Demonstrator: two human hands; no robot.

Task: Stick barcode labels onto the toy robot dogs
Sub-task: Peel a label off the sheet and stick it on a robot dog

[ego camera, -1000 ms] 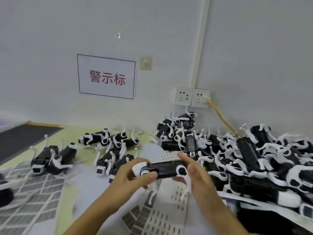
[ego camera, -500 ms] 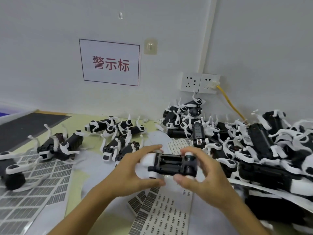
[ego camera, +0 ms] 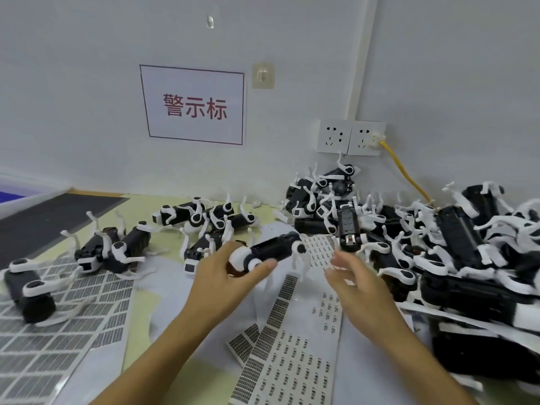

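From the head camera, your left hand [ego camera: 230,276] grips one toy robot dog [ego camera: 270,250] by its white near end, thumb on the right side and fingers curled round the rest. The dog's long axis runs from that grip up and to the right, so its free far end points toward the label sheet [ego camera: 318,249] lying beyond it and toward the big pile of dogs [ego camera: 455,247] on your right. Your right hand [ego camera: 355,277] is just right of the dog and apart from it, fingers loosely spread and holding nothing that you can see. That makes the right hand the nearer one to both the dog's free end and the labels; a long strip of barcode labels [ego camera: 292,358] lies below and between your forearms.

What you cannot make out: whether a label already sits on this dog, since the face now up is plain black and its underside is turned away. Your left fingers are hidden behind the dog's white end. The right fingertips are blurred, so a small label stuck to one cannot be ruled out.
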